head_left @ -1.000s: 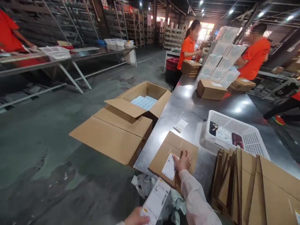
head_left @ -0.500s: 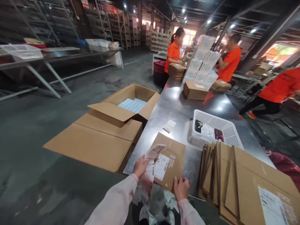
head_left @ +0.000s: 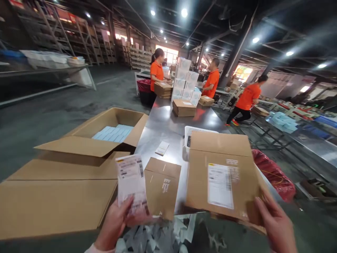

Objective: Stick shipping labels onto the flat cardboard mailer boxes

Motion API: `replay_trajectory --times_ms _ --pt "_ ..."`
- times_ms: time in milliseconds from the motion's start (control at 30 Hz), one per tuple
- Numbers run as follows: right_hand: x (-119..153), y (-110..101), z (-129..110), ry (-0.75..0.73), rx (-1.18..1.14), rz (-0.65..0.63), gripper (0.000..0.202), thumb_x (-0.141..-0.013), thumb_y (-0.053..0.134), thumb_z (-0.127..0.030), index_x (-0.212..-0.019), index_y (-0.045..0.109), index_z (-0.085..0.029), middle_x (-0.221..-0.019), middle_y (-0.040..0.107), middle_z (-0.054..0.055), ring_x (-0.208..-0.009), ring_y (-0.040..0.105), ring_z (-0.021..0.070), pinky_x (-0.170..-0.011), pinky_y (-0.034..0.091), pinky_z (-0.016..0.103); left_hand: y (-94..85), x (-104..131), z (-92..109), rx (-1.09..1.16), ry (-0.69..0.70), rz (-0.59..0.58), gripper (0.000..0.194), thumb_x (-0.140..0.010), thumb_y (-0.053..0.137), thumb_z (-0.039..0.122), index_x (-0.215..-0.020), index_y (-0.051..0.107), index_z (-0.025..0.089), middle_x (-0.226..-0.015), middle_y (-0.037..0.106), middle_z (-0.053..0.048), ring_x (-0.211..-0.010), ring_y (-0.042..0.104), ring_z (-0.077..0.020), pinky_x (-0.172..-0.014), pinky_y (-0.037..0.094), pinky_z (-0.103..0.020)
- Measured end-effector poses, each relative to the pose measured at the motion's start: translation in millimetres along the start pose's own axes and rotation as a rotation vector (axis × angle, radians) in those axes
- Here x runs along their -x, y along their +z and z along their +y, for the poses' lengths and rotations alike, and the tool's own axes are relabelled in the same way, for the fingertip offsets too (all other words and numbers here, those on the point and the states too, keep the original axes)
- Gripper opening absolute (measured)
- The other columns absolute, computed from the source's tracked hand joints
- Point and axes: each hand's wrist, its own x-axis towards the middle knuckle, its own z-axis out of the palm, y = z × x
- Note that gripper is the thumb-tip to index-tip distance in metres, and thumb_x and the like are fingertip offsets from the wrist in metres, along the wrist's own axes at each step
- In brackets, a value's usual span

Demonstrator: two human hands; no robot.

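Note:
My left hand is closed around a strip of printed shipping labels, raised over the table's near left edge. At the right, my right hand grips the edge of a flat cardboard carton with a white shipping label on its face. More cardboard edges show beneath it; how many layers I hold is unclear. Between my hands another flat carton lies on the metal table, with white print on it. A small pack of cards sits beyond that carton.
A large open box with light blue packs stands left of the table. Behind the labelled carton is a white basket. White boxes are stacked at the far end, near co-workers in orange shirts. A red bag stands right.
My view has turned right. My right hand has left the carton on the table and taken hold of labelled cardboard at the right. My left hand still holds the labels, now raised and facing me.

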Motion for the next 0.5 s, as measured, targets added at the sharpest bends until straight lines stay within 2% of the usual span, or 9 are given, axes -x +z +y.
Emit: replay_trajectory --times_ms 67,100,133,200,233,300,333,400,500 --pt "-27 -43 4 0.058 0.142 -0.003 0.059 -0.062 0.065 -0.058 -0.113 0.066 -0.028 -0.1 0.072 0.014 -0.086 0.066 0.0323 -0.071 0.051 0.045 0.4 17 -2 -0.011 -0.058 -0.061 0.063 -0.047 0.085 0.045 -0.099 0.061 0.019 -0.09 0.075 -0.009 -0.082 0.07 -0.0332 -0.068 0.06 -0.041" --pt "-29 -48 1 0.056 0.185 -0.014 0.052 -0.06 0.068 -0.056 -0.105 0.069 -0.03 -0.097 0.072 0.015 -0.083 0.066 0.0326 -0.068 0.049 0.045 2.2 25 -6 -0.024 -0.095 -0.093 0.065 -0.045 0.085 0.047 -0.099 0.061 0.018 -0.088 0.075 -0.008 -0.077 0.07 -0.0325 -0.065 0.06 -0.042" --pt "-22 -40 -6 0.026 0.202 -0.045 0.047 -0.058 0.071 -0.055 -0.098 0.071 -0.03 -0.096 0.072 0.016 -0.08 0.066 0.0324 -0.067 0.049 0.045 5.0 33 -11 -0.04 -0.127 -0.12 0.066 -0.045 0.085 0.049 -0.097 0.061 0.017 -0.085 0.075 -0.008 -0.073 0.07 -0.0314 -0.063 0.06 -0.042" --pt "16 6 -25 -0.052 0.129 -0.201 0.049 -0.05 0.076 -0.054 -0.09 0.072 -0.025 -0.099 0.07 0.017 -0.08 0.064 0.0312 -0.069 0.05 0.044 13.0 48 -27 -0.085 -0.137 -0.154 0.063 -0.048 0.082 0.055 -0.093 0.062 0.015 -0.081 0.075 -0.008 -0.068 0.069 -0.0284 -0.061 0.058 -0.04" --pt "44 39 -36 -0.089 0.038 -0.407 0.055 -0.052 0.077 -0.054 -0.097 0.071 -0.023 -0.101 0.07 0.015 -0.082 0.064 0.0296 -0.073 0.051 0.043 17.2 54 -35 -0.123 -0.11 -0.179 0.061 -0.051 0.079 0.059 -0.09 0.064 0.015 -0.08 0.074 -0.008 -0.066 0.068 -0.0267 -0.061 0.057 -0.038" --pt "107 108 -52 -0.064 -0.225 -0.794 0.085 -0.038 0.084 -0.052 -0.114 0.064 -0.021 -0.103 0.07 0.012 -0.085 0.064 0.0287 -0.073 0.052 0.04 23.8 61 -50 -0.252 0.007 -0.249 0.055 -0.058 0.072 0.064 -0.077 0.067 0.013 -0.071 0.072 -0.007 -0.063 0.065 -0.023 -0.061 0.055 -0.033" --pt "136 138 -57 0.01 -0.363 -0.88 0.079 -0.045 0.081 -0.057 -0.112 0.064 -0.019 -0.105 0.069 0.012 -0.088 0.064 0.029 -0.073 0.053 0.039 25.4 61 -55 -0.334 0.082 -0.304 0.052 -0.063 0.068 0.064 -0.071 0.068 0.012 -0.07 0.071 -0.008 -0.066 0.064 -0.0218 -0.064 0.053 -0.031" --pt "182 181 -59 0.188 -0.526 -0.922 0.066 -0.06 0.067 -0.068 -0.098 0.068 -0.014 -0.097 0.071 0.015 -0.088 0.065 0.0298 -0.075 0.053 0.04 25.2 57 -56 -0.448 0.205 -0.368 0.046 -0.068 0.066 0.058 -0.068 0.07 0.012 -0.076 0.071 -0.008 -0.075 0.064 -0.0216 -0.072 0.051 -0.029" --pt "204 208 -54 0.25 -0.546 -1.062 0.059 -0.061 0.068 -0.066 -0.088 0.07 -0.014 -0.088 0.073 0.014 -0.083 0.067 0.0306 -0.075 0.054 0.042 18.4 41 -47 -0.394 0.214 -0.297 0.044 -0.064 0.071 0.052 -0.084 0.071 0.012 -0.084 0.071 -0.009 -0.08 0.063 -0.0221 -0.074 0.049 -0.03"
